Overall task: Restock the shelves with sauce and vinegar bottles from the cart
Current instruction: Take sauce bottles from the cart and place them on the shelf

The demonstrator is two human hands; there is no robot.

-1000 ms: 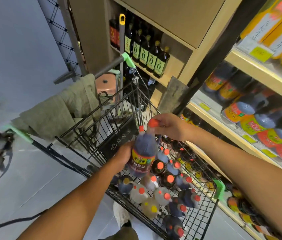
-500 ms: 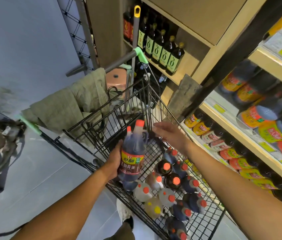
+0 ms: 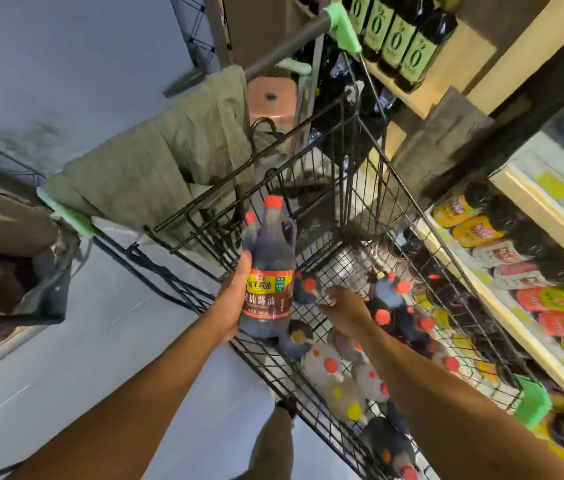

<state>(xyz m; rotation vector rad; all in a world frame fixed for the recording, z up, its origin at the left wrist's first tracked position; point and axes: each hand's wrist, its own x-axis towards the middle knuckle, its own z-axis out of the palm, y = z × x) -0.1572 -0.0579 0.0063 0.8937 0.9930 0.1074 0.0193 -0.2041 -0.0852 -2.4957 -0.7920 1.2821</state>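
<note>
My left hand (image 3: 234, 299) grips a dark soy sauce bottle (image 3: 266, 271) with an orange cap and a red-brown label, upright above the near left corner of the black wire cart (image 3: 353, 202). My right hand (image 3: 344, 308) is down inside the cart with its fingers spread, just above a dark bottle (image 3: 306, 289) and holding nothing. Several dark and pale bottles with orange or yellow caps (image 3: 329, 367) lie in the cart's basket. The shelves (image 3: 530, 327) on the right carry rows of labelled dark bottles.
A green cloth (image 3: 156, 168) hangs over the cart's handle end, with a copper-coloured stool (image 3: 270, 98) behind it. A wooden shelf unit (image 3: 447, 57) at the top holds green-labelled bottles. Grey floor lies to the left, with a dark bin (image 3: 14, 271) at the left edge.
My right hand let go of the bottle's cap and dropped down into the cart toward the other bottles. My left hand kept the soy sauce bottle and lifted it slightly.
</note>
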